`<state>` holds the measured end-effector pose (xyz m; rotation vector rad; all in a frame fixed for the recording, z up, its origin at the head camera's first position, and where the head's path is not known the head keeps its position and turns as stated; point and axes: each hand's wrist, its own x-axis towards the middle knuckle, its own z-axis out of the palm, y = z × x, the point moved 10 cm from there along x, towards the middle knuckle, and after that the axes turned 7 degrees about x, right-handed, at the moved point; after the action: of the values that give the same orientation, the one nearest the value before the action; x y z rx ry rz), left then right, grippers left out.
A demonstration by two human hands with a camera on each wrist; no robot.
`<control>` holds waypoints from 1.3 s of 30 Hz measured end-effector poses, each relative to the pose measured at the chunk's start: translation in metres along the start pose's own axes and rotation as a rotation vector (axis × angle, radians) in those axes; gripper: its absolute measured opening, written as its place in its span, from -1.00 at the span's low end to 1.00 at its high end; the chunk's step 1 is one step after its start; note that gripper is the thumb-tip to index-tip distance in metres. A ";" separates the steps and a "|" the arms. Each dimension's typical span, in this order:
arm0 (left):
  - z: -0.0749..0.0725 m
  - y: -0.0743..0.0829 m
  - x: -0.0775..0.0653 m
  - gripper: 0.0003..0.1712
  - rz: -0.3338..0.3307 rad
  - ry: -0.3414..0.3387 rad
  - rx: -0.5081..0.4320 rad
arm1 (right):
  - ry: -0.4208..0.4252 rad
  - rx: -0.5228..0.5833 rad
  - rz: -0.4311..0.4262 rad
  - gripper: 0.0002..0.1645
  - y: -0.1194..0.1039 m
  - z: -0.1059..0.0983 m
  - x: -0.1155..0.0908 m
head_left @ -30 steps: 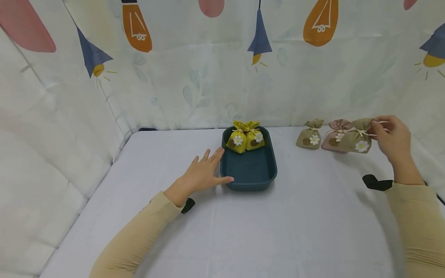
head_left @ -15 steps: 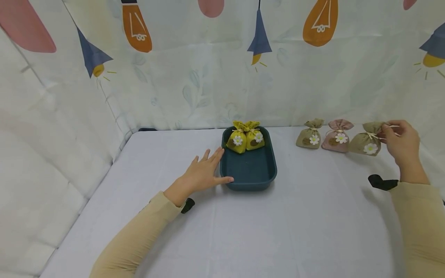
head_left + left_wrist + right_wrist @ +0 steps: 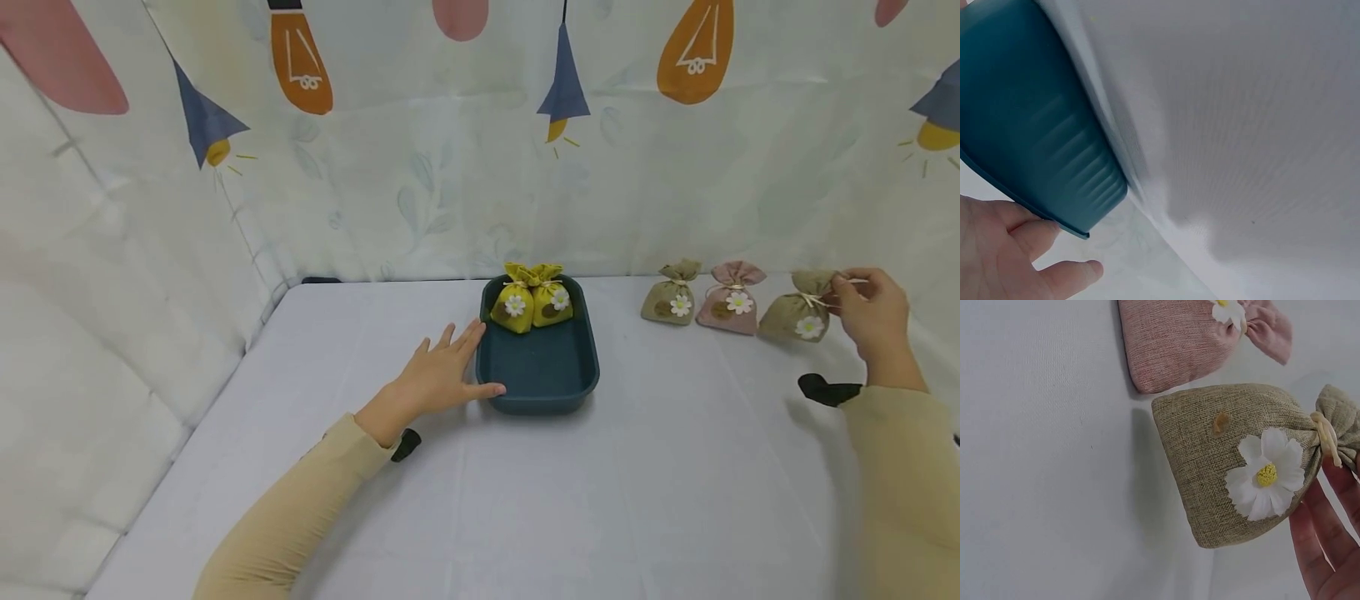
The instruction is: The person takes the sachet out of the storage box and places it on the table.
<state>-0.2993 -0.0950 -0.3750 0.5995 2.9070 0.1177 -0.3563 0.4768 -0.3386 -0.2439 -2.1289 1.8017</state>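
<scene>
My right hand (image 3: 873, 312) pinches the tied neck of an olive-brown drawstring sachet (image 3: 795, 315) at the right end of a row. In the right wrist view this sachet (image 3: 1229, 462) shows a white fabric daisy and a cream cord. Just left of it stands a pink sachet (image 3: 727, 310), and beyond that another olive-brown sachet (image 3: 666, 302). My left hand (image 3: 431, 379) lies with fingers spread along the left rim of a dark teal tray (image 3: 536, 371). Two yellow sachets (image 3: 512, 308) lean together at the tray's far end. The left wrist view shows the tray's ribbed outer side (image 3: 1054, 131).
A white cloth (image 3: 637, 500) covers the table. Behind the tray and sachets hangs a white curtain (image 3: 480, 167) printed with lamps and bulbs, and a plain white panel (image 3: 90, 333) closes off the left side.
My right hand has moved right and slightly down with the olive-brown sachet, from overlapping the pink sachet to a place beside it. My left hand and the tray hold still.
</scene>
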 end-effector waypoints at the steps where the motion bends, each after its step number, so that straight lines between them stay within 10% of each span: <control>1: 0.000 0.000 0.000 0.29 0.000 0.000 0.002 | 0.003 0.026 0.007 -0.79 0.003 0.000 0.001; 23: 0.000 0.001 0.001 0.29 0.002 0.001 0.008 | 0.059 0.384 0.152 -0.91 0.038 -0.003 0.008; 39: -0.002 0.002 0.000 0.29 0.003 -0.001 0.006 | 0.015 0.326 0.226 -0.90 0.047 -0.012 -0.003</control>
<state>-0.2991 -0.0926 -0.3727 0.6048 2.9062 0.1097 -0.3535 0.4956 -0.3835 -0.4254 -1.8201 2.2315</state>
